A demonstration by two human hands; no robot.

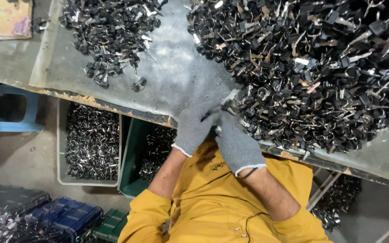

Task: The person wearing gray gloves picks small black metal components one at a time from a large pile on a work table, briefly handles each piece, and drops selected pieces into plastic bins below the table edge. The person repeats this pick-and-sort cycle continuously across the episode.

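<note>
- At the near edge of the table point(176, 85), you have a small black-and-metal piece point(225, 107) pinched between both gloves, right against the foot of the big heap.
- Your left hand point(195, 128) is curled in from the side, fingers closed on the piece; your right hand point(237, 145) is clenched on it from below, knuckles towards you.
- Both wrists are bent inward, so the grey gloves touch, forearms coming up from your yellow shirt point(212, 207) in a narrow V.
- Just beside your right glove, the big heap point(311, 67) of tangled black-headed metal pieces covers most of the right of the table. By the look of it, that is the bulk still to go through.
- Well apart, across bare tabletop to the upper left, there is a smaller heap point(111, 31), with a few strays below it. Far less lies there.
- Under the table edge, a grey bin point(61, 148) holds a good layer of similar pieces and a green bin point(129, 166) next to it holds some as well, so a fair share seems done.
- On the floor at lower left, dark cases point(64, 216) are stacked.
</note>
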